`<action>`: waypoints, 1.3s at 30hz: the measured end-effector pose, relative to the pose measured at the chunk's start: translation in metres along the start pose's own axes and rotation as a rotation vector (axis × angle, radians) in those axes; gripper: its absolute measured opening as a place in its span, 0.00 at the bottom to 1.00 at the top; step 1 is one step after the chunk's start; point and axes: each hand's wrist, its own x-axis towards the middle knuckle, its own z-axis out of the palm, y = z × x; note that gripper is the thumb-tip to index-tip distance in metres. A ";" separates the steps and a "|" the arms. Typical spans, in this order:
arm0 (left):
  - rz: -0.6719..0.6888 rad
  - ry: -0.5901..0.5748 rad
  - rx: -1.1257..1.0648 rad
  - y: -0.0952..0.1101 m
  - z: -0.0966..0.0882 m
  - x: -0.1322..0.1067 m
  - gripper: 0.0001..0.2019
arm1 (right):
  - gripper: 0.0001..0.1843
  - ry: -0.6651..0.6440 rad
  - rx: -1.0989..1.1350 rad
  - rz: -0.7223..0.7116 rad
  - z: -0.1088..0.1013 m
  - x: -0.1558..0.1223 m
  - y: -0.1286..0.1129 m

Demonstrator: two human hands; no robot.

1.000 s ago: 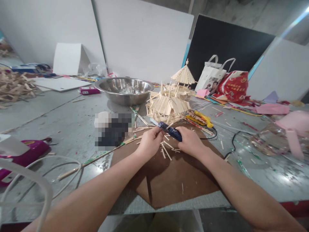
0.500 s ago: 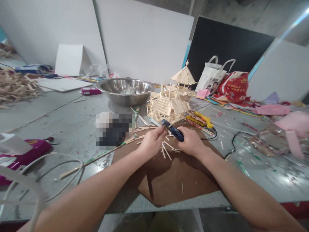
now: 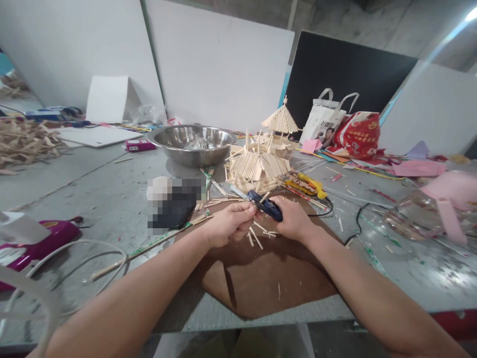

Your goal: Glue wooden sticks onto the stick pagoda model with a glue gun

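My right hand (image 3: 292, 219) is closed around a dark blue plier-like hand tool (image 3: 270, 209), whose head points left and away from me. My left hand (image 3: 233, 221) pinches a thin wooden stick (image 3: 265, 197) that crosses the head of the tool; much of it is hidden by the fingers and the tool. Short cut wooden sticks (image 3: 256, 237) lie below the hands on a brown board (image 3: 272, 278). Just beyond the hands stands a model building of wooden sticks (image 3: 257, 166), with sloped roofs and a pointed top.
Behind on the left is a steel bowl (image 3: 194, 156) holding clear plastic. A yellow-handled tool (image 3: 311, 184) with a black cord lies right of the model. A dark phone (image 3: 173, 211), partly blurred, rests left. A pink-lidded clear bottle (image 3: 417, 216) is at right, a white cable (image 3: 85, 243) at left.
My left hand's fingers have curled from stretched out into a pinch beside the tool's head. The right hand keeps its hold on the tool. The view has tilted slightly.
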 end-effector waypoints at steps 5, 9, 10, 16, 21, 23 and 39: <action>-0.164 -0.187 -0.136 0.001 -0.008 -0.001 0.11 | 0.16 -0.021 0.016 -0.049 -0.002 0.000 0.000; -0.150 -0.189 -0.098 0.000 -0.009 -0.002 0.12 | 0.15 -0.031 0.005 -0.035 -0.005 0.000 -0.003; -0.105 -0.133 -0.045 -0.001 -0.007 -0.001 0.12 | 0.15 -0.035 -0.007 -0.016 -0.005 0.001 -0.004; 0.417 0.465 0.648 -0.010 0.005 0.005 0.12 | 0.12 -0.055 -0.090 0.134 -0.001 0.003 -0.008; 0.507 0.532 0.817 -0.014 0.007 0.008 0.13 | 0.14 -0.018 -0.072 0.125 0.005 0.003 -0.007; 0.499 0.457 0.714 -0.011 0.008 0.008 0.12 | 0.15 -0.006 -0.056 0.098 0.005 0.002 -0.005; 0.245 0.301 0.343 -0.008 0.001 0.007 0.12 | 0.13 -0.084 -0.100 0.137 0.000 0.003 -0.006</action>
